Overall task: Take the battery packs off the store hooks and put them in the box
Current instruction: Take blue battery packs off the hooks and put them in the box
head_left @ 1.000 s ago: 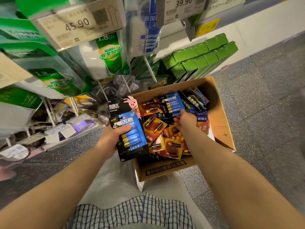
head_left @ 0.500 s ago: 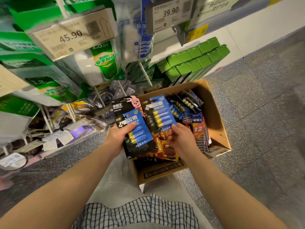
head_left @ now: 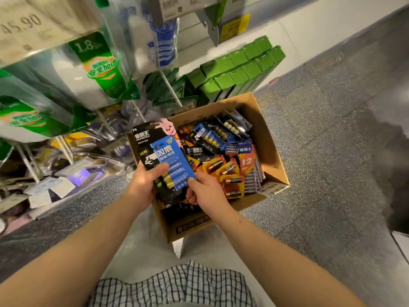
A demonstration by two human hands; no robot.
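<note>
An open cardboard box [head_left: 269, 138] sits on the floor, filled with several battery packs [head_left: 230, 169] in orange, blue and black. Above its near left corner my left hand [head_left: 145, 185] grips a stack of packs, a black Duracell pack [head_left: 143, 138] behind and a blue battery pack [head_left: 172, 161] in front. My right hand [head_left: 203, 191] pinches the lower right corner of the blue pack. Both hands touch the same stack.
Store hooks with green and white hanging packages [head_left: 97, 67] and price tags [head_left: 33, 25] crowd the upper left. Green boxes [head_left: 241, 67] are stacked behind the cardboard box. Loose items lie on a low shelf [head_left: 66, 180] at left. Grey floor [head_left: 332, 151] stretches right.
My right hand laid a blue pack into the box, then came back to the stack in my left hand and now pinches the front blue pack. The view shifted slightly.
</note>
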